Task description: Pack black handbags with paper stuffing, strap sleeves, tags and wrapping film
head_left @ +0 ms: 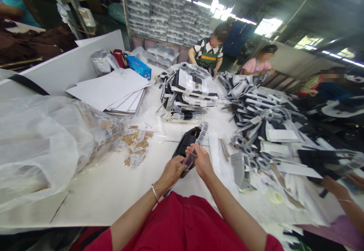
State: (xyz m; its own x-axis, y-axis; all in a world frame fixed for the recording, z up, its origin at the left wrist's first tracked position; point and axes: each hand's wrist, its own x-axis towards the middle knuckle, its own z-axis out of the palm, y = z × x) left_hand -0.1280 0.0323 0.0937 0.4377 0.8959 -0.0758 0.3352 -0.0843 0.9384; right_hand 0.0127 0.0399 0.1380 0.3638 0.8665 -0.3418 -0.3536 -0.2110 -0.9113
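Observation:
A black handbag (183,143) lies tilted on the white table in front of me, with a gold-coloured piece near its far end. Along its right side runs a strap (203,131) wrapped in clear plastic. My left hand (174,169) is closed on the near part of this wrapped strap, thumb on top, close against the bag. Higher up, my right hand (202,162) has its fingers curled around the same strap. The near end of the bag is partly hidden by my hands.
Stacked black-and-white bags (196,86) stand ahead. Brown tags (136,145) and a big plastic sack (42,141) lie left, near white sheets (113,90) and a blue box (138,67). Right are a tape dispenser (241,171), more bags and a co-worker's hand (335,188).

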